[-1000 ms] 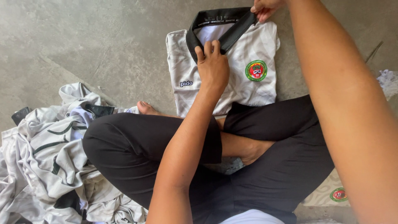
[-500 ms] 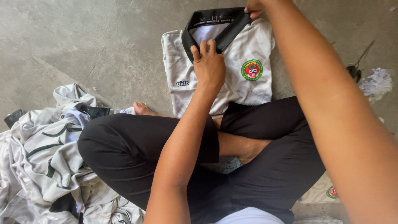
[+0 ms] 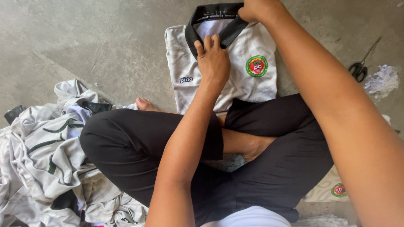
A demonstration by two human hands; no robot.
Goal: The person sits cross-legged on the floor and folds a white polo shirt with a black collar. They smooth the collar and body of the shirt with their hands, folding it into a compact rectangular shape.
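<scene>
Left hand (image 3: 213, 59) flat, fingers extended, pressing the folded white polo shirt (image 3: 248, 82), right hand (image 3: 257, 9) at one o'clock pinching its black collar (image 3: 210, 12), shirt's long axis toward twelve.

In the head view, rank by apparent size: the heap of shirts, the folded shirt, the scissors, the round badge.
1. Heap of shirts, though nearer the camera.
2. Folded shirt, under both hands.
3 and 4. Scissors and round badge: too alike to rank.
</scene>
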